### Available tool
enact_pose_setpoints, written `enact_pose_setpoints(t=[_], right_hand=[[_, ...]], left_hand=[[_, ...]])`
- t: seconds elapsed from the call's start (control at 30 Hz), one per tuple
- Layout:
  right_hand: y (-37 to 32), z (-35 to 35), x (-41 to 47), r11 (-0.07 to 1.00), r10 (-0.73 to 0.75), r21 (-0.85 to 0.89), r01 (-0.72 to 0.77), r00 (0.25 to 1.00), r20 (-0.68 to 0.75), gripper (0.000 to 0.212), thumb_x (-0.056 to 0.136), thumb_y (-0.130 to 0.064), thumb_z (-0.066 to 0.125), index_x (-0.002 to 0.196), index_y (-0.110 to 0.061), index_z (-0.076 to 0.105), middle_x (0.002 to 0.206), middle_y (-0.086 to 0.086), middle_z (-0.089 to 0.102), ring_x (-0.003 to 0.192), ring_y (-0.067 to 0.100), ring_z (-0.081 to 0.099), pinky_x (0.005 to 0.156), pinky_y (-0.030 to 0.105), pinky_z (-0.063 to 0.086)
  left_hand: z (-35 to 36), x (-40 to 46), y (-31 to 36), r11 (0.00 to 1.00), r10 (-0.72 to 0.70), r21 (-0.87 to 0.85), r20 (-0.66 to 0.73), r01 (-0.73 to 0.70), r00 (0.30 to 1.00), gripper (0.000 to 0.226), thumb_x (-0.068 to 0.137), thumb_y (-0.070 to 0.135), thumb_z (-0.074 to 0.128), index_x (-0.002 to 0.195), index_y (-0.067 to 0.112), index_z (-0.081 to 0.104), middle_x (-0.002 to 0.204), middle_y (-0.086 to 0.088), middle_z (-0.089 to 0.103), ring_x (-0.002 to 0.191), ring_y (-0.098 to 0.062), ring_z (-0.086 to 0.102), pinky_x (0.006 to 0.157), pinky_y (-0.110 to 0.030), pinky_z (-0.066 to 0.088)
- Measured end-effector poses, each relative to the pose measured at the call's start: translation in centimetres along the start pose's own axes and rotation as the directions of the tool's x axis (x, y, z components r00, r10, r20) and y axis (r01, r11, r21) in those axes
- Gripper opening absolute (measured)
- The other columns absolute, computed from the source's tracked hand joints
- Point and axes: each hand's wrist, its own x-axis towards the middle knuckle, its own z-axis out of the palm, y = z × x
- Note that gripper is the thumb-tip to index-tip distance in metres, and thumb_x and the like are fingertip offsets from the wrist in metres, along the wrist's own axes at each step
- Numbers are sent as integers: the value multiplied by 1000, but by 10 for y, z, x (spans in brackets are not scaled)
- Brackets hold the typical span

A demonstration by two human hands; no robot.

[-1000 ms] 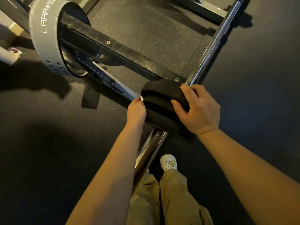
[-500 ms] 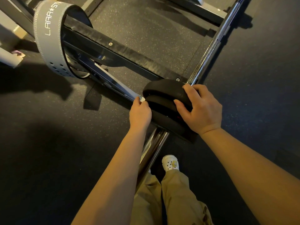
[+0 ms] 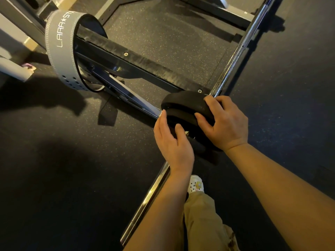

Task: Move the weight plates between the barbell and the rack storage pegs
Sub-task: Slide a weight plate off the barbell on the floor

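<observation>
Two black weight plates point(image 3: 183, 105) sit side by side on the chrome barbell point(image 3: 235, 57), which runs from upper right to the bottom centre. My right hand point(image 3: 223, 124) grips the plates' right edge, fingers curled over the rim and thumb on the near face. My left hand point(image 3: 172, 140) lies against the near plate's left side with its fingers fairly straight and the thumb spread. The bare barbell sleeve point(image 3: 150, 198) runs down toward me below the plates.
A black rack beam point(image 3: 130, 60) crosses from upper left to the plates, with a grey lifting belt point(image 3: 59, 51) looped round it. Rack base rails point(image 3: 217, 9) lie at the top. My shoe point(image 3: 195, 184) and trouser leg stand on the dark rubber floor.
My left hand has loosened from a curled hold at the plates' left edge and now lies flatter, turned with the thumb out. My right hand keeps its grip.
</observation>
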Motion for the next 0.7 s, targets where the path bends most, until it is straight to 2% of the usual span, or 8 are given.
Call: enact_pose_setpoints(t=[0.07, 0.13, 0.17, 0.23, 0.33, 0.5, 0.63, 0.7], right_hand=[[0, -1, 1, 1000, 1, -1, -1, 1000, -3, 48, 91, -51, 48, 120, -14, 56, 103, 14, 58, 77, 25, 59, 56, 28, 45], [0, -1, 1, 1000, 9, -4, -9, 1000, -6, 48, 91, -52, 48, 120, -14, 56, 104, 13, 58, 78, 25, 59, 56, 29, 46], [-1, -2, 1, 1000, 13, -5, -13, 1000, -7, 48, 91, -52, 49, 120, -15, 56, 104, 12, 58, 79, 25, 59, 56, 29, 47], [-2, -2, 1, 1000, 17, -1, -17, 1000, -6, 47, 91, -51, 49, 120, -15, 56, 105, 12, 58, 80, 25, 59, 57, 29, 46], [-3, -1, 0, 1000, 17, 5, -17, 1000, -5, 47, 91, -51, 48, 121, -16, 56, 105, 11, 58, 81, 24, 58, 59, 27, 44], [-2, -2, -3, 1000, 25, 13, -25, 1000, -9, 47, 91, -51, 48, 122, -16, 55, 107, 12, 57, 81, 24, 58, 60, 27, 39], [-1, -2, -4, 999, 19, 33, -19, 1000, -6, 46, 91, -50, 48, 121, -16, 54, 106, 12, 57, 79, 23, 57, 59, 27, 42], [-1, -1, -5, 1000, 16, 24, -16, 1000, -11, 46, 91, -51, 48, 121, -16, 53, 105, 12, 57, 79, 22, 56, 59, 26, 41]], left_hand=[[-9, 5, -4, 999, 35, -20, 24, -34, 999, 39, 97, 23, 45, 135, 22, 46, 132, 4, 50, 125, -6, 45, 106, -31, 37], [-18, 26, -14, 986, -138, -96, -6, 137, 990, 32, 99, 28, 45, 131, 27, 47, 132, 4, 48, 124, -9, 45, 103, -30, 38], [-22, 40, -17, 930, -329, -173, 11, 326, 944, 35, 99, 33, 45, 134, 28, 46, 137, 2, 45, 128, -13, 43, 104, -32, 36], [-25, 68, -22, 699, -648, -253, 172, 669, 742, 55, 97, 47, 46, 146, 26, 35, 150, -4, 36, 138, -25, 34, 110, -42, 28], [-24, 74, -19, 622, -713, -27, 395, 783, 580, 59, 95, 47, 48, 145, 17, 38, 142, -11, 46, 130, -28, 41, 107, -40, 29], [-28, 62, -20, 641, -703, -26, 381, 767, 600, 53, 94, 44, 49, 138, 16, 42, 130, -8, 54, 121, -23, 46, 109, -41, 29], [-27, 58, -17, 691, -659, -51, 367, 721, 657, 42, 95, 41, 47, 129, 17, 50, 113, -6, 56, 96, -14, 50, 80, -32, 33], [-24, 54, -18, 728, -628, -48, 352, 684, 694, 39, 95, 40, 46, 128, 18, 50, 107, -3, 54, 92, -12, 47, 77, -32, 31]])
